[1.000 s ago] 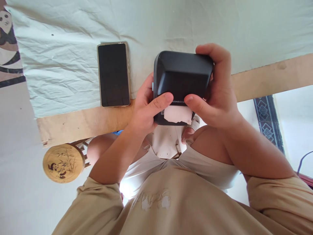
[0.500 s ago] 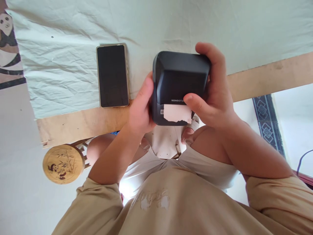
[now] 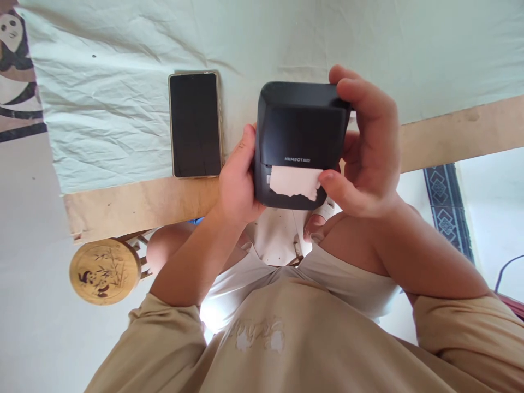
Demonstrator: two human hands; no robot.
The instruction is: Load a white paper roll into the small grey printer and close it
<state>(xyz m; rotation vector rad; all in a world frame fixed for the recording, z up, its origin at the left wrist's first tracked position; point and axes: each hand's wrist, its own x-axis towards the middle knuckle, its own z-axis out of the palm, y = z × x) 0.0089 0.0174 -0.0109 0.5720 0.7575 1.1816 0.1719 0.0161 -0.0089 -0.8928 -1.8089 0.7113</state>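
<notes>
A black label printer (image 3: 303, 125) marked NIIMBOT is held up between both hands, over the near edge of the table. From its slot sticks a strip of white paper (image 3: 292, 181) with a torn, ragged lower edge. My left hand (image 3: 239, 183) grips the printer's left side, thumb along the edge and the other fingers hidden beneath. On the right side, my right hand (image 3: 368, 142) is curled around the printer, fingertips at its upper right corner. The right thumb rests at the right end of the paper strip.
A smartphone (image 3: 195, 124) with a dark screen lies left of the printer on the pale green cloth (image 3: 102, 109). The table's bare wooden edge (image 3: 135, 206) runs across in front of me. A round wooden stool (image 3: 104, 272) with a panda picture stands at lower left.
My right thumb has slid right, off the printer's lettering to the end of the paper, and the right hand has shifted outward. The printer has tilted slightly.
</notes>
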